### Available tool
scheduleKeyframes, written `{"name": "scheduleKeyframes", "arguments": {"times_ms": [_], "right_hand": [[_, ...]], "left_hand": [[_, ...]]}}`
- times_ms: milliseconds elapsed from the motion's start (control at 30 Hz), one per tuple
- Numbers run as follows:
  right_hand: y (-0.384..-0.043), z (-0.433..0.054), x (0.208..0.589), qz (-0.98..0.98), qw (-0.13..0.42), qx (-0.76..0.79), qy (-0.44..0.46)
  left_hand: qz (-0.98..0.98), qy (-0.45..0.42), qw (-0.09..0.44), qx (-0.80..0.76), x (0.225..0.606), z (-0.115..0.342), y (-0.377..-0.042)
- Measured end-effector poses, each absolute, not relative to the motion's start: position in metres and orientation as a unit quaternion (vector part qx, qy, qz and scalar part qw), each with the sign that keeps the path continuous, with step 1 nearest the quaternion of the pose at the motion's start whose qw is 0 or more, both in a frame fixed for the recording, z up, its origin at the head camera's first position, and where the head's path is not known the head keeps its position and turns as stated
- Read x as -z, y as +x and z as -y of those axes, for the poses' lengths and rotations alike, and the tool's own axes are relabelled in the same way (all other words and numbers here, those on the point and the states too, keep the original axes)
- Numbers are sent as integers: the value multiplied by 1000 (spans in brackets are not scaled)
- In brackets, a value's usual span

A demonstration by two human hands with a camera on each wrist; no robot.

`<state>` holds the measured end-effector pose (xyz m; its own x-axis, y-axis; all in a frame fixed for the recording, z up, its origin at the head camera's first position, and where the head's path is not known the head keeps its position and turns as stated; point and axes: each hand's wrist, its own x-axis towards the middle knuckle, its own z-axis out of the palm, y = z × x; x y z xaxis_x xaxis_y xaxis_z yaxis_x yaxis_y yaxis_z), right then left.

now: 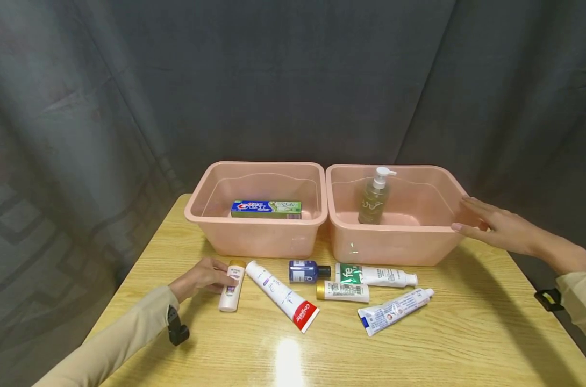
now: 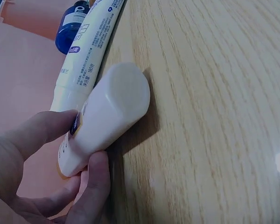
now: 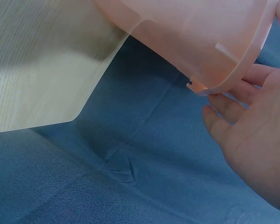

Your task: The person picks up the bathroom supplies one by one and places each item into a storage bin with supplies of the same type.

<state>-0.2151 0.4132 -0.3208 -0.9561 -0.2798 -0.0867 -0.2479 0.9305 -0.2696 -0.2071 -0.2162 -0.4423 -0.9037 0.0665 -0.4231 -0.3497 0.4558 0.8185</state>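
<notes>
My left hand (image 1: 203,278) pinches a small white bottle with a gold cap (image 1: 231,290) between thumb and fingers at the table's left. In the left wrist view, the bottle's rounded base (image 2: 128,88) points away from the palm and casts a shadow on the wood. Just right of it lies a white Colgate toothpaste tube (image 1: 280,293) with a red end. Over at the right pink bin (image 1: 394,244), my right hand (image 1: 511,230) touches the rim at the right end with extended fingers. The right wrist view shows these fingers (image 3: 228,108) against the rim's outer edge.
A toothpaste box (image 1: 266,209) lies in the left pink bin (image 1: 259,239). A pump bottle (image 1: 373,201) stands in the right one. Before the bins lie a blue bottle (image 1: 304,271), a gold-capped tube (image 1: 345,292), a green-and-white tube (image 1: 377,275) and a blue-and-white tube (image 1: 394,310).
</notes>
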Motion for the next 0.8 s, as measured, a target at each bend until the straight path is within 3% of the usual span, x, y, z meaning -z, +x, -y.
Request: {"name": "scheduleKeyframes", "arguments": {"times_ms": [800], "right_hand": [[-216, -415, 321, -979, 56, 129, -148]], "left_hand": [[-808, -44, 213, -548, 441, 224, -206]]}}
